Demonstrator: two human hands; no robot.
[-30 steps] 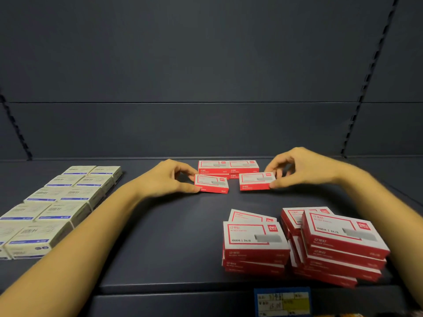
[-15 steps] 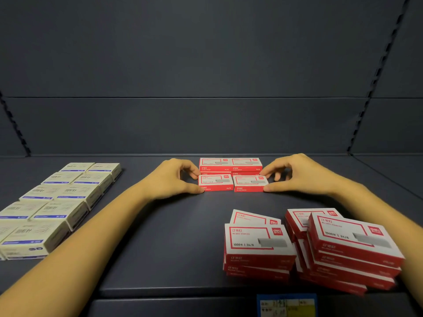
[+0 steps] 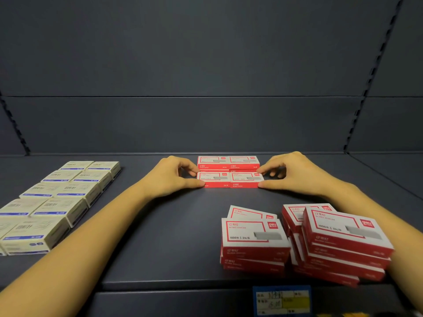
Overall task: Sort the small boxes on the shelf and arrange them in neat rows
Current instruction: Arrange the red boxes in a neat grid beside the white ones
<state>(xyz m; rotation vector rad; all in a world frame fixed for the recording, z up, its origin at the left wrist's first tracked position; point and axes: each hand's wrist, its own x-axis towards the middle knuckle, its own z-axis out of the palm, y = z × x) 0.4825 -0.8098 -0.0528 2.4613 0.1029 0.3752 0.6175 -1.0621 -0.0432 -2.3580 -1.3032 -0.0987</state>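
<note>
I face a dark grey shelf with a flat grey back panel and slotted uprights at both sides. A blue and yellow price label sits on the shelf's near edge, right of the middle.

At the left, cream boxes with blue stripes lie in two columns running from near to far. At the near right, two loose stacks of red-and-white boxes stand just beside each other, their layers skewed; my right forearm passes close by the right-hand stack.

At the far middle, a far pair of red boxes lies side by side. Just in front of them lie the near-left red box and the near-right red box, touching each other. My left hand pinches the near-left red box at its left end, thumb at the near corner, curled fingers at the far one. My right hand pinches the near-right red box the same way at its right end
</note>
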